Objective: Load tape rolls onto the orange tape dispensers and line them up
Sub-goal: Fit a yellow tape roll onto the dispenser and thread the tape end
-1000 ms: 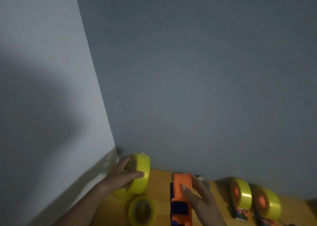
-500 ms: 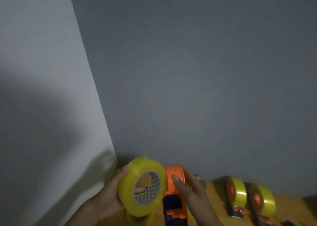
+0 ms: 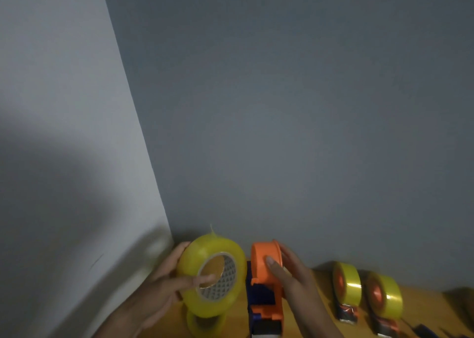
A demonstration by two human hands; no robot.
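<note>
Fingers (image 3: 179, 284) around tape roll (image 3: 213, 281)

At the counter (image 3: 320, 309) set in a wall corner, my left hand (image 3: 164, 286) holds a tape roll (image 3: 213, 278) just left of the empty dispenser (image 3: 265, 284) gripped by my right hand (image 3: 289, 276). Another roll (image 3: 205, 325) lies beneath. Two loaded dispensers (image 3: 346, 289) (image 3: 383, 301) stand side by side farther right.

A grey-blue wall (image 3: 295, 107) fills most of the view and meets a paler white wall (image 3: 51, 81) at a corner on the left. Below them runs a wooden desk (image 3: 320, 294), and a broad shadow lies across the white wall.
</note>
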